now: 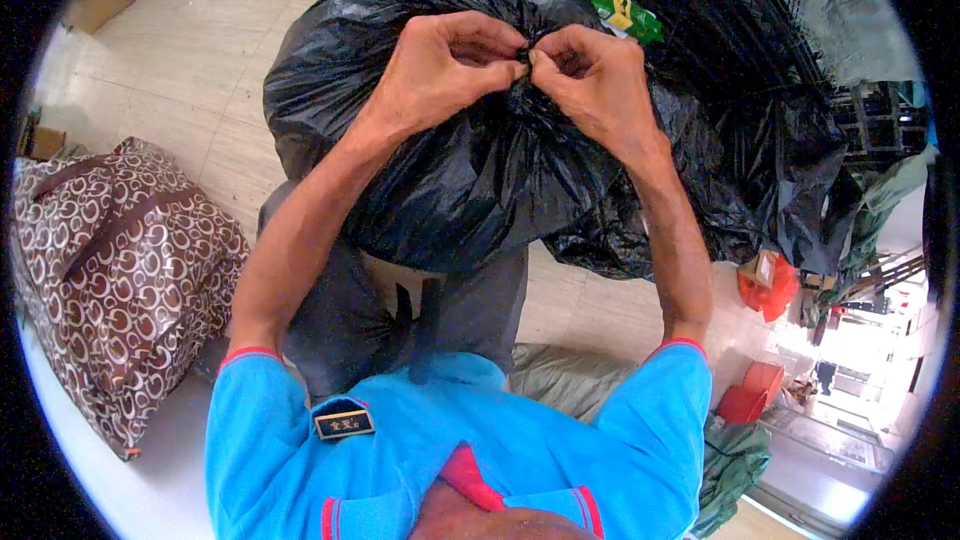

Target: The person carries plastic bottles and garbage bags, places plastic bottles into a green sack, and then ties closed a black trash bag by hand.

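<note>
A large, full black plastic bag [440,180] stands in front of my legs, its top gathered into folds. Over that gathered top, my left hand [445,70] pinches a dark bit of the bag's neck between thumb and fingers. Close against it on the right, my right hand [595,80] pinches the same gathered plastic. The fingertips of both hands nearly touch. Whether they hold a knot or a tie is too small to tell.
A brown bag with a ring pattern [140,250] stands at the left. More black plastic [760,160] lies at the right, with a green and yellow packet [622,12] behind my right hand. A red bag [768,285] and green cloth [735,470] are further right.
</note>
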### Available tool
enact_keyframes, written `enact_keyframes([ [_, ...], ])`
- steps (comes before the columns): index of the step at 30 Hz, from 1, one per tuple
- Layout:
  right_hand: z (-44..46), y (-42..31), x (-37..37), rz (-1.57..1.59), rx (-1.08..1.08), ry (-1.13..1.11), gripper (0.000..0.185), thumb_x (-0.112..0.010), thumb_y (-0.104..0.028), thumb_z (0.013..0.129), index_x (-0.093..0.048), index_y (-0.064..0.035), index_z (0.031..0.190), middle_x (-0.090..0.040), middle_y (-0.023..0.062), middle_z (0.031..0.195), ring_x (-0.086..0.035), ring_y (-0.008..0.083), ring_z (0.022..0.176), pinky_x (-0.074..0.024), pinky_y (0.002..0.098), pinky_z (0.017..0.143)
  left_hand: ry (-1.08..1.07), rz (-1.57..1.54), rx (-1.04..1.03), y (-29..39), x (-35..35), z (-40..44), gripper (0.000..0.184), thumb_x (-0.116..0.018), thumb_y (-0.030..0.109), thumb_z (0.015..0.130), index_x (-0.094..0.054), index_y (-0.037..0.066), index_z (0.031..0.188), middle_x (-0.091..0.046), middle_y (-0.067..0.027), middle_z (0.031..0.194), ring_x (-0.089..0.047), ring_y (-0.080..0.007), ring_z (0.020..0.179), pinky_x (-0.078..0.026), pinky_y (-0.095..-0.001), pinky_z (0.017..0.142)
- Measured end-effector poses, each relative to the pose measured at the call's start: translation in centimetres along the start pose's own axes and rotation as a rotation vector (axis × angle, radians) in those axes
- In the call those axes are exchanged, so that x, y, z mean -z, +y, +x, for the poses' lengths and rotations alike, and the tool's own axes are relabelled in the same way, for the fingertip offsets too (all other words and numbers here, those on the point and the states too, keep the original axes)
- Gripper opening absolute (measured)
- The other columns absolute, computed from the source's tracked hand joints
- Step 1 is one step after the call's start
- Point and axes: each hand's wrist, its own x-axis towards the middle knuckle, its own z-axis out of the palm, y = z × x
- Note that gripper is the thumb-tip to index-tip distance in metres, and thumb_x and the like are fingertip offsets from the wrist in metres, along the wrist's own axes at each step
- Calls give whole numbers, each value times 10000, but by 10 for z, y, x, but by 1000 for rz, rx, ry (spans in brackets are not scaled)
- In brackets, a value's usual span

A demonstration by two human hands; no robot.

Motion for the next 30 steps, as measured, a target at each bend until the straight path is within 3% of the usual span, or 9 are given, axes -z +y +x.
enact_keyframes([
  [10, -3, 8, -4, 19, 13, 27, 177, -699, -188, 776, -700, -22, 837, -701, 140, 782, -692, 244, 687, -542, 346, 653, 92, 14, -1, -7, -8, -1, 194, -711, 5, 774, -703, -3, 967, -716, -58, 918, -670, -123, 844, -546, -265, 797],
  [18, -4, -4, 2, 94, -2, 78, 229, -722, -214, 778, -703, -14, 887, -705, 138, 818, -695, 245, 739, -544, 339, 694, 132, 39, -38, -6, -11, -2, 217, -748, 65, 792, -699, 3, 994, -717, -64, 923, -668, -118, 849, -550, -261, 783],
  [23, -1, 0, -2, -57, 115, 60, 252, -711, -227, 790, -710, -12, 922, -709, 153, 838, -702, 271, 745, -555, 358, 705, 139, 58, -53, -12, -11, -2, 220, -744, 69, 796, -699, 11, 1004, -719, -61, 922, -668, -111, 844, -551, -258, 773],
  [30, 1, 4, -1, -19, 44, -41, 266, -673, -240, 803, -717, -12, 934, -711, 164, 847, -704, 277, 734, -553, 360, 700, 161, 181, -123, -12, -14, -5, 205, -732, 67, 788, -711, 21, 987, -726, -45, 891, -664, -93, 800, -552, -253, 743],
])
